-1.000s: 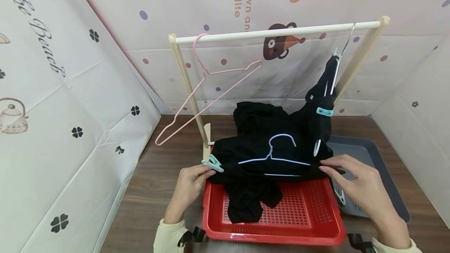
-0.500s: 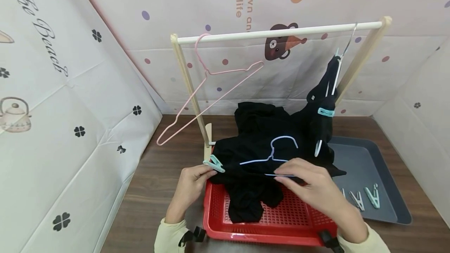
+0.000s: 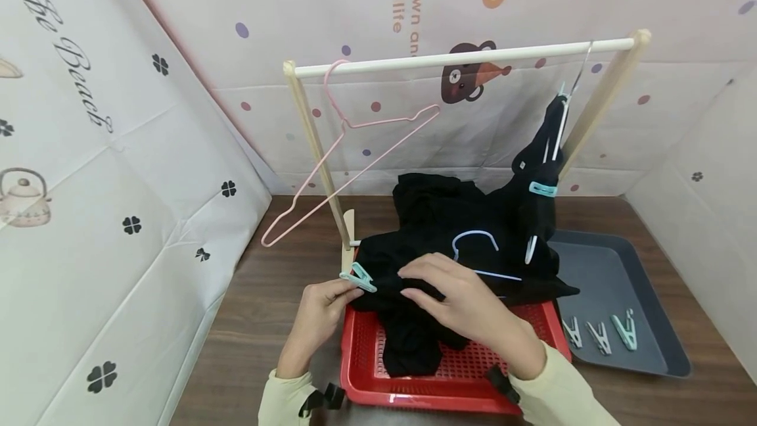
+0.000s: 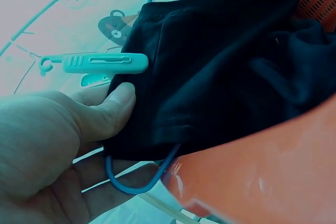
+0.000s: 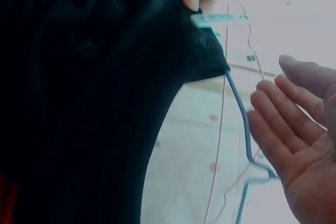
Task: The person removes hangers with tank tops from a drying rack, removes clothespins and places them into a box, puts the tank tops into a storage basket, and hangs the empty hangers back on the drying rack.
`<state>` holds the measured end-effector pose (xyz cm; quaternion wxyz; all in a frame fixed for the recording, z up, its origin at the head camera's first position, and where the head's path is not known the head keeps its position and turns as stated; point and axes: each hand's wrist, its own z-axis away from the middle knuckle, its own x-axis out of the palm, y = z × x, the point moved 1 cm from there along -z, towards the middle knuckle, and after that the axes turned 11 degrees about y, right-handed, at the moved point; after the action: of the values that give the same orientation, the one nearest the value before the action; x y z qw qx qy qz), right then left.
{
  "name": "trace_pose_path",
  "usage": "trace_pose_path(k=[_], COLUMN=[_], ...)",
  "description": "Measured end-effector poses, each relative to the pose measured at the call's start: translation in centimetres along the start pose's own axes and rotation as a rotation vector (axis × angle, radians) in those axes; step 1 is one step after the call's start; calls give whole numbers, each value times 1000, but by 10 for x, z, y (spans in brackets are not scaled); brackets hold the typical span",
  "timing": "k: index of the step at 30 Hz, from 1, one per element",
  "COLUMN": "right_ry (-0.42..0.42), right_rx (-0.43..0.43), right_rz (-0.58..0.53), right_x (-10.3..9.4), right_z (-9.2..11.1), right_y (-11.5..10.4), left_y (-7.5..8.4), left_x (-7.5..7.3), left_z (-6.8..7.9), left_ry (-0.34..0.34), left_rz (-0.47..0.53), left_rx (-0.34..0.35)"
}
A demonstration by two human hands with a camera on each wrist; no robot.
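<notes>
My left hand [image 3: 322, 311] pinches the edge of a black garment [image 3: 378, 252] above the red basket [image 3: 473, 403]. Close to the thumb, a mint-green clothespin [image 4: 107, 63] is clipped on the cloth. A bluish hanger [image 3: 476, 234] lies with the garment; its rounded end [image 4: 131, 188] pokes out below the cloth, in front of the left fingers. My right hand [image 3: 464, 294] hovers over the garment's middle, covering part of the hanger. In the right wrist view, that hand [image 5: 299, 129] has loosely extended fingers and grips nothing; whether it touches the hanger cannot be told.
A pink hanger [image 3: 349, 125] hangs at the left of the white rail [image 3: 414, 62]. At the right, black cloth [image 3: 538, 215] hangs on a white hanger with a turquoise clothespin [image 3: 543, 189]. Several clothespins lie on a grey tray [image 3: 597, 268]. Patterned sheets surround the wooden table [image 3: 236, 347].
My right hand has let go of the garment's right edge and moved left across it, uncovering the tray's clothespins. The left hand keeps its hold in place.
</notes>
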<state>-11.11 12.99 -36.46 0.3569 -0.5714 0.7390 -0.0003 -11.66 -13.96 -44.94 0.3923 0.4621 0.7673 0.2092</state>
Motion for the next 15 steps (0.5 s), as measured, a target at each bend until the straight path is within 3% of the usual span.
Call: trace_pose_path(k=[4, 10, 15], right_ry=[-42, -180, -213], right_rx=[24, 102, 132], right_rz=[73, 253, 310], right_x=[15, 35, 47], right_z=[-9, -18, -22], right_y=[-3, -6, -7], left_y=[0, 2, 2], left_x=[1, 1, 2], left_z=[0, 0, -2], left_ry=[7, -9, -16], left_rz=[1, 9, 12], left_rx=[13, -1, 0])
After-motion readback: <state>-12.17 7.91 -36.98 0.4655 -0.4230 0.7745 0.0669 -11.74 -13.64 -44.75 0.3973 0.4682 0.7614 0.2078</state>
